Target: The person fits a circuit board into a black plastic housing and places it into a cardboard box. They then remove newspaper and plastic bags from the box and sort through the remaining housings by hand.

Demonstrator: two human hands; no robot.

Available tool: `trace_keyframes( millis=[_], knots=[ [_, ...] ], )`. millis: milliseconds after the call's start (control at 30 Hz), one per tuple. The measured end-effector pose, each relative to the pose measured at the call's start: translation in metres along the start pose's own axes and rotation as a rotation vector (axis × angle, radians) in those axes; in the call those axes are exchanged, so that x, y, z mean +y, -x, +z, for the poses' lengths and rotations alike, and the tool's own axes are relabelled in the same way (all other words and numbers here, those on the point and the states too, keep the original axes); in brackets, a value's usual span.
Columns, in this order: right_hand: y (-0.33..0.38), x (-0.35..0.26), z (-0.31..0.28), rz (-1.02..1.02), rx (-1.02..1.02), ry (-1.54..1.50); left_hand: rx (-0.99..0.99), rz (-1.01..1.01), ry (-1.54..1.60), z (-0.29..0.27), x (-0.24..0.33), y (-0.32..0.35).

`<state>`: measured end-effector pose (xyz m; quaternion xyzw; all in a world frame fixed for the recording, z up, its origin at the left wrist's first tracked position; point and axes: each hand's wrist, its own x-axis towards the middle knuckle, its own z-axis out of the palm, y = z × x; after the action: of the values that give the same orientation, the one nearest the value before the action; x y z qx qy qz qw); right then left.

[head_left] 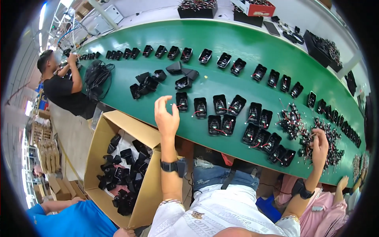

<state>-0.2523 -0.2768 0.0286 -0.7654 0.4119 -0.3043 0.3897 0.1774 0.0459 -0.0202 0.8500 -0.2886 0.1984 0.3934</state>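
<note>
Counter (244,43): plain green. Open box-shaped plastic housings (200,107): uniformly black. Heaped wired components (293,123): black, red and white. Cardboard carton (132,123): brown.

Brightly and fairly evenly lit, with glowing white tube-shaped lights (42,15) beyond the left end of the long, glossy green table (252,43). Streaked with pale glare along the far edge; shadowed beneath the near edge. Crisp around mid-table, softer beyond the left end. Bowed by fisheye distortion, curving both long edges; blacked out toward the corners.
</note>
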Motion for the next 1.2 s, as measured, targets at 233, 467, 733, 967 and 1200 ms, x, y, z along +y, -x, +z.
trace_keyframes(
  millis=[233, 467, 733, 967, 1200],
  knots=[
    [0.018, -0.016, 0.004, -0.019, -0.033, -0.297, -0.371, -0.042, -0.186, 0.029, -0.006, -0.098],
    [0.037, -0.028, 0.011, 0.001, 0.004, -0.416, -0.810, -0.162, -0.388, 0.057, -0.004, -0.128],
    [0.039, -0.041, 0.028, -0.044, 0.034, -0.606, -0.644, -0.029, -0.408, 0.071, -0.018, -0.131],
    [0.044, -0.050, 0.041, 0.055, 0.078, -0.699, -0.507, -0.002, -0.319, 0.058, -0.018, -0.133],
    [0.050, -0.048, 0.045, 0.114, -0.079, -0.991, -0.437, 0.027, 0.315, 0.008, 0.028, -0.152]
  ],
)
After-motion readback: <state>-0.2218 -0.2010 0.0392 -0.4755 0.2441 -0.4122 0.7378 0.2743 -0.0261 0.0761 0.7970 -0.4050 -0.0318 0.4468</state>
